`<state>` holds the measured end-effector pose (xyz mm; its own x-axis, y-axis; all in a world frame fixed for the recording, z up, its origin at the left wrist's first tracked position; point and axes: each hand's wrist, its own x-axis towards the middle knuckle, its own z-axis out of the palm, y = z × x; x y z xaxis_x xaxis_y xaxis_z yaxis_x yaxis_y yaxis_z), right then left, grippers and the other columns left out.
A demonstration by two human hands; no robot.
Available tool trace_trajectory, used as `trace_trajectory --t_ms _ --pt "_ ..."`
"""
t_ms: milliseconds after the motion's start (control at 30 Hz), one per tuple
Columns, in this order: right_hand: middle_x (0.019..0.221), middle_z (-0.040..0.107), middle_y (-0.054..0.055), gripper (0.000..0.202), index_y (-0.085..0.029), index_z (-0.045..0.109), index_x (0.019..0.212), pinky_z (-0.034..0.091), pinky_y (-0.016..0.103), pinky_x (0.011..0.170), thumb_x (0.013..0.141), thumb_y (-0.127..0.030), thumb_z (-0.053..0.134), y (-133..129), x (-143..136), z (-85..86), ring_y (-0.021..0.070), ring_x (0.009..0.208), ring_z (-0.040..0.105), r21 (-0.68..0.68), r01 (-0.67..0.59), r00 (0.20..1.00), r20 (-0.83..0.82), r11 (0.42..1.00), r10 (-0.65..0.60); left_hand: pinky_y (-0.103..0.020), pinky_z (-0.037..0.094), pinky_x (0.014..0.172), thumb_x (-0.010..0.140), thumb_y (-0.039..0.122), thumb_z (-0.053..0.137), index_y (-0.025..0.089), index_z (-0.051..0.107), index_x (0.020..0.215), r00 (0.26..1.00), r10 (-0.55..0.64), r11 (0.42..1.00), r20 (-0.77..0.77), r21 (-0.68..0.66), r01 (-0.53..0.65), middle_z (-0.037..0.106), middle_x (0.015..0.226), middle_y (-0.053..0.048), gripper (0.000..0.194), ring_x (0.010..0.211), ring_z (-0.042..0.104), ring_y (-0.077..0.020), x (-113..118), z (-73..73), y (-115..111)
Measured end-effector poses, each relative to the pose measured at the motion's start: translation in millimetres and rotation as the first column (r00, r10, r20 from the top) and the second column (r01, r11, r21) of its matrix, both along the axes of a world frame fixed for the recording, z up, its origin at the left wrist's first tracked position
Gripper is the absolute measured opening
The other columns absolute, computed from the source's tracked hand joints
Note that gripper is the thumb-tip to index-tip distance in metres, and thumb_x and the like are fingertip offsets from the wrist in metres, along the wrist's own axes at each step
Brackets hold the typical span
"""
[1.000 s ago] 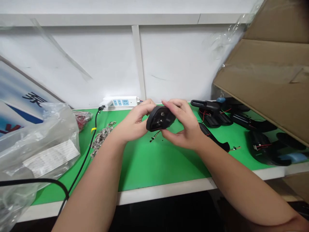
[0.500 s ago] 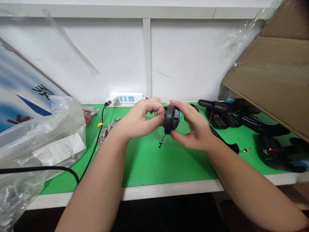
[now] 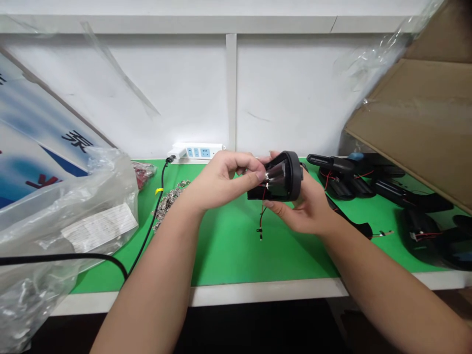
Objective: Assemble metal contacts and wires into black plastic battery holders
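Note:
Above the green mat, my right hand (image 3: 300,209) is closed around a black plastic lamp housing (image 3: 295,172) with a round rim at its right end. Its open side shows a dark cone-shaped part with shiny metal terminals and red wire at the narrow end. My left hand (image 3: 234,179) is closed in a pinch right at those terminals; whatever lies between thumb and fingers is mostly hidden. A thin wire (image 3: 261,221) with a small connector hangs below the housing.
More black housings with red wires (image 3: 342,177) lie at the right, beneath a cardboard flap (image 3: 413,108). Small metal parts (image 3: 167,204) are heaped at the left, near a black cable (image 3: 149,221), a power strip (image 3: 201,151) and a plastic bag (image 3: 106,196).
The lamp housing has turned, so its open side with the cone and terminals now faces me. My left fingers have moved to the terminals. The view has shifted slightly.

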<state>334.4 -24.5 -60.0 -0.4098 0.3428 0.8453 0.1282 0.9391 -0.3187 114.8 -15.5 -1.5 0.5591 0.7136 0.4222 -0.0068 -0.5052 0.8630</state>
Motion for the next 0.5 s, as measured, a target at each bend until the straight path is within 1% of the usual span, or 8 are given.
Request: trace_trajectory --t_ms 100,200,300,400,500 --pt "0.161 0.053 0.012 0.086 -0.030 0.042 0.162 0.048 0.057 0.121 0.086 -0.019 0.079 -0.6 0.1 0.9 0.0329 0.147 0.054 -0.017 -0.004 1.000 0.017 1.000 0.005 -0.033 0.056 0.087 0.092 0.043 0.075 0.018 0.069 0.077 0.999 -0.020 1.000 -0.050 -0.025 0.019 0.068 0.080 -0.004 0.030 0.083 0.067 -0.0168 -2.8 1.9 1.3" --pt "0.159 0.055 0.012 0.085 -0.030 0.042 0.162 0.048 0.059 0.120 0.086 -0.020 0.079 -1.6 0.3 2.5 0.0342 0.146 0.055 -0.019 -0.005 0.999 0.036 1.000 0.006 -0.032 0.056 0.086 0.092 0.046 0.075 0.017 0.070 0.078 0.995 -0.042 0.999 -0.094 -0.025 0.040 0.069 0.080 -0.004 0.033 0.083 0.068 -0.0173 -4.5 3.0 2.3" --pt "0.157 0.057 0.012 0.081 -0.031 0.046 0.159 0.049 0.059 0.119 0.087 -0.019 0.079 -2.7 0.6 6.2 0.0340 0.145 0.055 0.010 -0.005 0.999 0.041 1.000 0.005 -0.030 0.054 0.086 0.089 0.047 0.078 0.017 0.072 0.079 0.993 -0.065 0.997 -0.098 -0.041 0.062 0.071 0.084 -0.005 0.033 0.085 0.069 -0.0174 -5.6 2.8 3.3" --pt "0.156 0.058 0.013 0.079 -0.030 0.047 0.158 0.049 0.057 0.119 0.086 -0.016 0.078 -3.7 0.6 10.5 0.0328 0.144 0.056 0.034 -0.026 0.998 0.061 0.999 0.024 -0.029 0.054 0.082 0.089 0.047 0.078 0.016 0.074 0.081 0.994 -0.082 0.996 -0.076 -0.051 0.078 0.071 0.083 -0.004 0.032 0.081 0.066 -0.0155 -6.4 2.1 4.2" --pt "0.152 0.061 0.014 0.073 -0.027 0.052 0.154 0.048 0.057 0.119 0.087 -0.015 0.077 -3.9 -0.1 13.0 0.0325 0.144 0.055 0.037 -0.044 0.995 0.093 0.998 0.040 -0.029 0.055 0.076 0.090 0.054 0.076 0.015 0.073 0.081 0.993 -0.081 0.996 -0.084 -0.052 0.077 0.072 0.082 -0.006 0.039 0.079 0.066 -0.0160 -6.8 2.1 5.1"
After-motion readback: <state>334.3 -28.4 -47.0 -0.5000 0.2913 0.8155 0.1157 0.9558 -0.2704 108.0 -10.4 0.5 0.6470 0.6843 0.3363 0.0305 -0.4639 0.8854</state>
